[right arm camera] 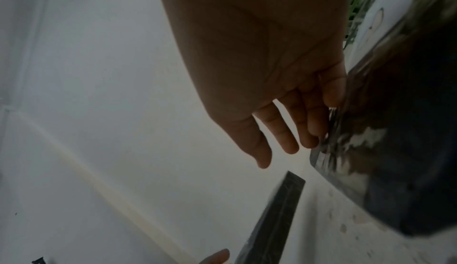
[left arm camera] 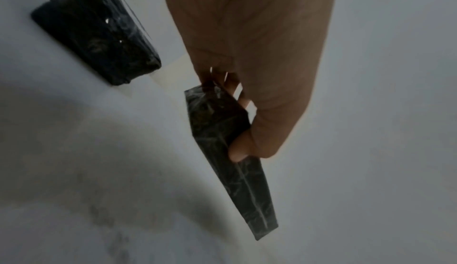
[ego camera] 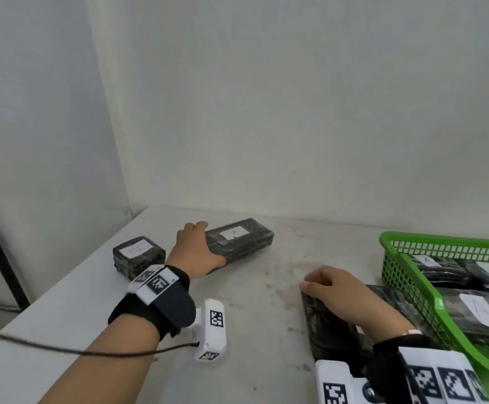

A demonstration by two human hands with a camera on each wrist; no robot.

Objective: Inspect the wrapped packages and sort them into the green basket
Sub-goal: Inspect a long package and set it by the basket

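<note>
A long black wrapped package (ego camera: 241,238) with a white label lies at the back of the white table (ego camera: 252,322). My left hand (ego camera: 208,243) grips its near end, thumb on one side and fingers over the other; the left wrist view shows the same hold on the long package (left arm camera: 222,147) by my left hand (left arm camera: 237,115). My right hand (ego camera: 324,284) rests with relaxed fingers on the corner of a large dark wrapped package (ego camera: 333,328) beside the green basket (ego camera: 441,239). In the right wrist view my right hand (right arm camera: 284,141) touches that large package's (right arm camera: 395,150) edge.
A small square package (ego camera: 138,252) marked A sits left of my left hand, near the table's left edge. The basket holds several labelled packages (ego camera: 482,313). White walls close the table's back and left. A black cable (ego camera: 62,348) crosses my left forearm.
</note>
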